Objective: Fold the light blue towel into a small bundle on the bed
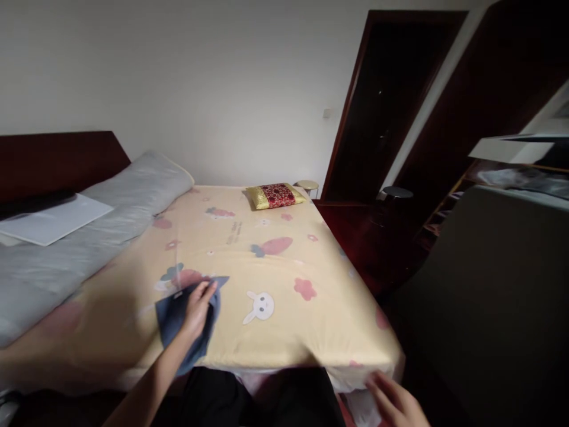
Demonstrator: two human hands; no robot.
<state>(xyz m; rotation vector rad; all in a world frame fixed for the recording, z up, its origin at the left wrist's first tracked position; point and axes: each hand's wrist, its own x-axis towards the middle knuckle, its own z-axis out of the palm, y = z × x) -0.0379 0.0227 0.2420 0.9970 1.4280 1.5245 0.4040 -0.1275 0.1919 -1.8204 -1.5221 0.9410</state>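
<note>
Two bare hands show in the head view, both at the near edge of a bed covered by a pale yellow sheet printed with rabbits and carrots (284, 261). The left hand (198, 308) rests palm down on a dark blue cloth (175, 320), fingers laid loosely together and curled over its upper edge, pressing rather than pinching. That cloth lies flat on the sheet at near left, just left of the printed white rabbit, one corner pointing right. The right hand (395, 403) hangs low at the near right corner of the bed, fingers spread fairly wide, holding nothing; whether it touches the white fabric below the sheet cannot be told.

Farther off, a long grey bolster (89, 231) runs along the left side with a flat white sheet of paper or board (53, 219) on it. A small red and gold cushion (275, 196) sits at the far edge.

Risk, as judged: the cloth is held by light palm pressure only, so any pull could drag it, bunch it, or ruck the sheet beneath.
</note>
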